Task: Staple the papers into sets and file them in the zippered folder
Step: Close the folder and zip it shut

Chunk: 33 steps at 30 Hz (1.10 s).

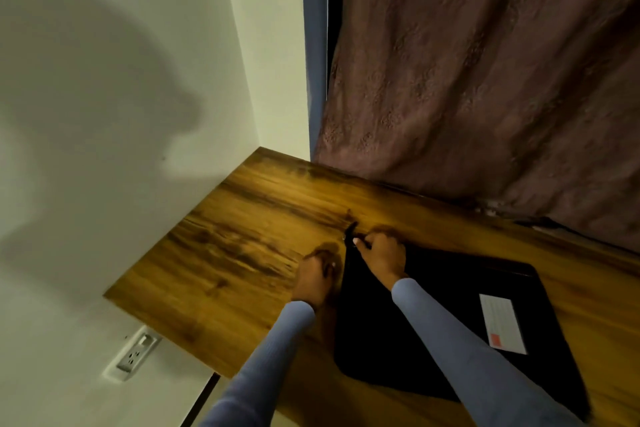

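A black zippered folder (433, 322) lies flat on the wooden table (242, 236), with a white label (504, 324) bearing a red patch on its cover. My right hand (382, 255) is at the folder's far left corner and pinches the zipper pull (350, 231) there. Beside the folder's left edge, my left hand (317, 276) rests with curled fingers; whether it grips the edge is unclear. No papers or stapler are in view.
The table stands in a corner: a white wall (121, 114) on the left, a brownish curtain (485, 80) behind. A wall socket (135, 355) sits below the table's left edge. Bare wood stretches left of the folder.
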### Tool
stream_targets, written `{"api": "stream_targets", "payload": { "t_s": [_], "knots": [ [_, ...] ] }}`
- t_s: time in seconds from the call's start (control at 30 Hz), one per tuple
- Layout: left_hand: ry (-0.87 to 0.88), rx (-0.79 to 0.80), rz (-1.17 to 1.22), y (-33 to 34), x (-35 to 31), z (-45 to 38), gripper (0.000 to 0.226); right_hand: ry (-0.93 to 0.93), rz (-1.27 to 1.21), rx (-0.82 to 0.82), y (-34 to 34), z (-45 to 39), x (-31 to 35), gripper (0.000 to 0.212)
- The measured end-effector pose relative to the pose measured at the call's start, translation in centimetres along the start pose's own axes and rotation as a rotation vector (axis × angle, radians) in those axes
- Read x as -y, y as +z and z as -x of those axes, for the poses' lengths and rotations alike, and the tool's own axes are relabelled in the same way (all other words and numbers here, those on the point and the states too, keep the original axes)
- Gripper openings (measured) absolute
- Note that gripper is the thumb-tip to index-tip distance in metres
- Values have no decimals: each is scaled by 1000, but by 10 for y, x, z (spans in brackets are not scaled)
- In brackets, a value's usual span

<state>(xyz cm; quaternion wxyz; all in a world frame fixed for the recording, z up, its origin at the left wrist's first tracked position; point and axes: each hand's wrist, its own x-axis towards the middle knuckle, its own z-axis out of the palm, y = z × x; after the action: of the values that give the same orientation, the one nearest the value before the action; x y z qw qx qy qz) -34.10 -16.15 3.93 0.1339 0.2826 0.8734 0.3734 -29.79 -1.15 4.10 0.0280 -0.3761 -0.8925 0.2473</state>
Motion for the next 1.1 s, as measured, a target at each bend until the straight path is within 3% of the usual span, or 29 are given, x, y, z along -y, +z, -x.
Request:
{"api": "stream_targets", "payload": {
  "t_s": [0.17,0.43,0.63,0.8,0.9,1.0,1.1],
  "knots": [
    [31,141,-27,6,-1,-44,35,136,-26,-14,15,-38,12,46],
    [-22,157,14,29,16,-87,22,274,-67,139,26,-75,22,49],
    [-111,27,117,27,22,-81,19,240,-116,151,31,-76,30,45],
    [12,143,-60,23,25,-60,16,218,-74,66,42,-69,32,27],
    [15,141,15,32,37,-23,19,204,-78,-13,38,-68,32,31],
    [-102,40,217,32,47,8,13,153,-111,-5,32,-64,30,37],
    [0,63,118,21,42,15,19,9,-39,12,22,-38,19,44]
  ]
}}
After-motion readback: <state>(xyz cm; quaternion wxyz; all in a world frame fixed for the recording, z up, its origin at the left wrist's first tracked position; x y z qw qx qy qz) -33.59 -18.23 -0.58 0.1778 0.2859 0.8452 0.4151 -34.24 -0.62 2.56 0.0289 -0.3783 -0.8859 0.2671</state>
